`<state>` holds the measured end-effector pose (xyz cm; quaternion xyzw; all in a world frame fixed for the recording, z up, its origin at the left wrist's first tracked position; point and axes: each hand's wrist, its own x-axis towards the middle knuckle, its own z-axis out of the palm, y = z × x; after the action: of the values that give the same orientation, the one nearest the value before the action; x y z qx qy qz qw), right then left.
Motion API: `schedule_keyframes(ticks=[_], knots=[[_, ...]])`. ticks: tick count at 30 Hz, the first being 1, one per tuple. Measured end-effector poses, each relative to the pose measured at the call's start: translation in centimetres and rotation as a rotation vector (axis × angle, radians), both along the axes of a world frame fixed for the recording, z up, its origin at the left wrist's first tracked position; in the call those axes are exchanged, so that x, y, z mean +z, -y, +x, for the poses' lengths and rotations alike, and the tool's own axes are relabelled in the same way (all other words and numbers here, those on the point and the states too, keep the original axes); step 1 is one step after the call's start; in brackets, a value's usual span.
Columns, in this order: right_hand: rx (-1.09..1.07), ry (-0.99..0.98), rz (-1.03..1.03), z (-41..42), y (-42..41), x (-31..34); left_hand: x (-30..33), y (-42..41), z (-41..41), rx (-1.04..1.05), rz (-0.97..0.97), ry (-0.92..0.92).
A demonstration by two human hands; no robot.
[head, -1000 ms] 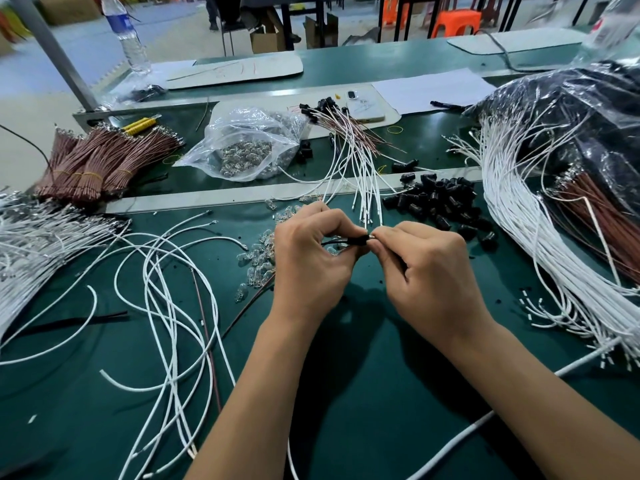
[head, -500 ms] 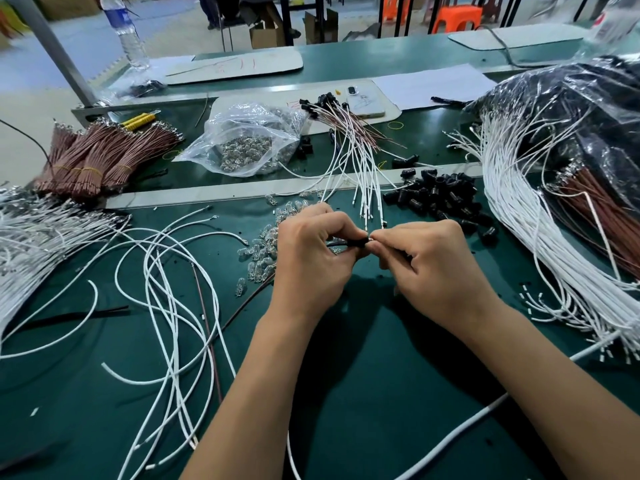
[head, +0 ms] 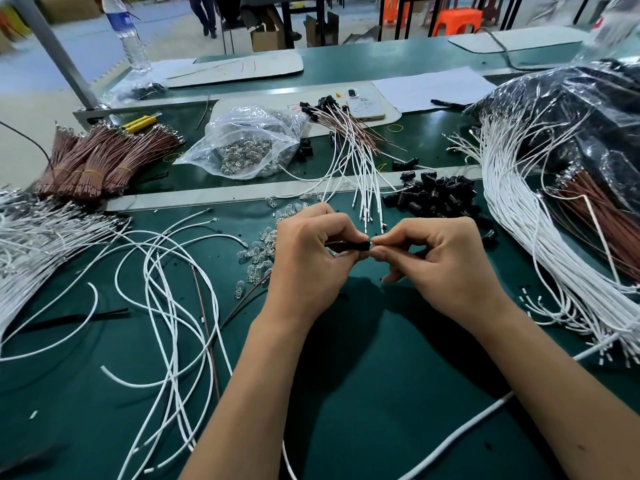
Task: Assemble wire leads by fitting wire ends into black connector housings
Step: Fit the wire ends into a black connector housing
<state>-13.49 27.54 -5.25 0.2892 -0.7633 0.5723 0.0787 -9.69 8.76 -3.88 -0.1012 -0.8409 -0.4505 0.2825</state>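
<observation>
Left hand: the left hand (head: 308, 268) held a black connector housing (head: 360, 245) above the green worktop (head: 346, 393), thumb and fingers (head: 341, 233) curled and clamped round it.
Right hand: the right hand (head: 446, 268) met the housing's right end, thumb and forefinger pinched together on something too small to identify, probably a wire end.
Location of housing: between the two hands, over the middle of the worktop, near the pile of loose housings (head: 436, 197) and the scattered clear bulbs (head: 258, 249).
Axis: the housing's long axis lay roughly left to right, nearly level, its open end toward the right hand; dark leads ran out of its left end into the left palm.
Step in hand, as judged: seating a wire end in the housing.
Doing it well: keep the terminal in line with the cavity, push straight along the axis without twisting, hold the housing steady, then tug lightly to check it holds.
Supply: white wires (head: 526, 216) lay to the right.
</observation>
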Motion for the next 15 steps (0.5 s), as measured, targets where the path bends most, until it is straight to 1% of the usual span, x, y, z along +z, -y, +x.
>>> schedule_keyframes(ticks=[4,12,15], knots=[[0.028,-0.027,0.040,0.20,-0.15,0.33,0.16,-0.09,0.08,-0.020,-0.038,-0.006],[0.063,-0.086,0.042,0.37,0.08,0.57,0.23,-0.06,0.17,-0.050,0.011,0.008],[0.059,-0.001,-0.042,0.52,0.14,0.59,0.17,-0.15,0.21,-0.058,0.046,0.015]])
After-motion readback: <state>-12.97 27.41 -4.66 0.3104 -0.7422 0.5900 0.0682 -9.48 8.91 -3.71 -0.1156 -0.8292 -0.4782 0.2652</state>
